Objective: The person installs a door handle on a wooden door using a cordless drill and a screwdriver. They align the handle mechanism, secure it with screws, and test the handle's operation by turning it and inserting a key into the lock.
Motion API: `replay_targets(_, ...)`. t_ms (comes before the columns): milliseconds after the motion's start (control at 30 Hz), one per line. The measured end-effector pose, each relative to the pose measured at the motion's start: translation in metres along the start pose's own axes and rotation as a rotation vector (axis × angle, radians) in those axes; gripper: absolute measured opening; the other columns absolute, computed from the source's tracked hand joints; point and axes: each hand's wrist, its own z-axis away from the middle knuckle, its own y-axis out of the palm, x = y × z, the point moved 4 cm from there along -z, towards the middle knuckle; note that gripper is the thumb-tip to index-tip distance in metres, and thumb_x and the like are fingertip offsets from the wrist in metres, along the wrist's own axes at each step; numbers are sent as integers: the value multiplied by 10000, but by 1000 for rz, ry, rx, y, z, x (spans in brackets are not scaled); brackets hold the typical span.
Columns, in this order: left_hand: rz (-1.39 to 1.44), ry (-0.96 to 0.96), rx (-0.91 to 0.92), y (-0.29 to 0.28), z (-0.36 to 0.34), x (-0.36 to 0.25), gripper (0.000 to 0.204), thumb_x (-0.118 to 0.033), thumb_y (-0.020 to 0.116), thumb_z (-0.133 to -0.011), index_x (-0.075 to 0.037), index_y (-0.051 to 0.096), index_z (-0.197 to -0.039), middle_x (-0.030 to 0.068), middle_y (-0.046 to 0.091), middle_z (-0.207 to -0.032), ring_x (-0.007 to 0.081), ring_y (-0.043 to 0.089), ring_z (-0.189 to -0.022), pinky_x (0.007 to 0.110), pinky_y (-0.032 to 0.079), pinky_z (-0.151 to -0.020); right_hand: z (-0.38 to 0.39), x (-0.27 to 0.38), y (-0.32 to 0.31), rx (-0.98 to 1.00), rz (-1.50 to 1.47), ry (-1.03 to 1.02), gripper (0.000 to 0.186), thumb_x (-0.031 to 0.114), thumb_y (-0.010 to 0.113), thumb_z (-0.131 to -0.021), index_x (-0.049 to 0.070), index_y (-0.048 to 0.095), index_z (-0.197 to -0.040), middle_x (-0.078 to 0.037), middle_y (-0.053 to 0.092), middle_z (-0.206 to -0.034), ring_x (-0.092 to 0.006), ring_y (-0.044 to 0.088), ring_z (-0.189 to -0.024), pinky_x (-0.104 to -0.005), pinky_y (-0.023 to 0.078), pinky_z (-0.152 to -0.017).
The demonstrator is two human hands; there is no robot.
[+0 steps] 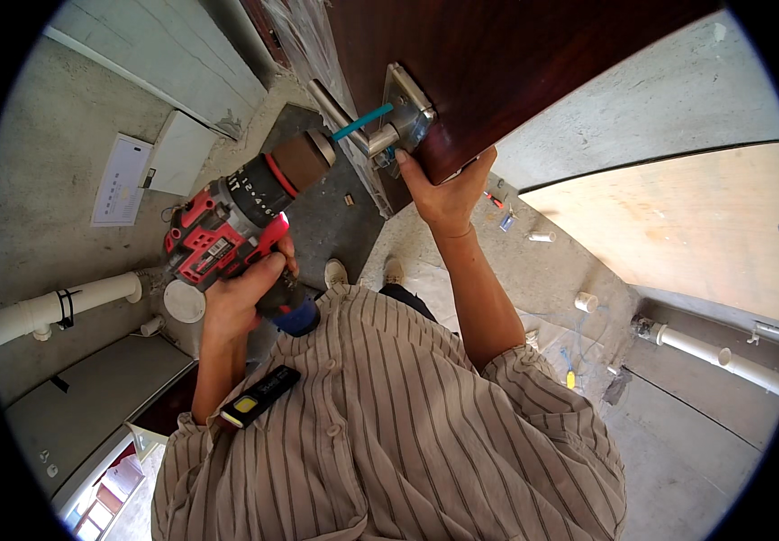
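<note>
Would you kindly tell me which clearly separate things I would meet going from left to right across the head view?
White sheet → red-and-black drill → right hand → wooden board.

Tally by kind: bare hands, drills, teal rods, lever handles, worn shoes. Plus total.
Left hand + right hand: 2
Drill: 1
Teal rod: 1
Lever handle: 1
Left shoe + right shoe: 2
Total: 7
</note>
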Motion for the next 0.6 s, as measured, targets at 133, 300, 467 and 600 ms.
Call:
replay_targets(133,6,-14,-10,-1,0,1,354,-20,625,-853,-14,554,-1199,99,591,-998,217,612,-853,408,525,-776,0,-1,1,2,-19,7,1026,328,911,-613,-89,331,-1350,-243,567,-1167,-339,598,-1057,-414,477,-910)
replay_targets(300,27,8,-1,1,-1,2,334,-18,625,-852,-20,562,-1180,97,593,-1002,213,612,-851,405,526,-772,0,-1,1,8,-10,2,1026,327,909,-622,-90,326,-1356,-243,558,-1180,-342,593,-1061,-417,474,-914)
replay_targets(467,-18,10,-21,1,0,2,319,-25,636,-849,-16,569,-1161,97,598,-997,214,612,-847,402,526,-769,0,-1,0,-3,-11,-21,1013,324,906,-632,-92,328,-1353,-243,555,-1183,-343,590,-1067,-417,468,-927)
replay_targets(600,-7,4,-35,1,0,3,316,-29,644,-846,-12,573,-1153,101,604,-994,216,616,-840,403,529,-762,1,-3,1,-8,-24,-22,1011,320,908,-629,-96,331,-1348,-245,557,-1179,-344,588,-1077,-418,466,-935)
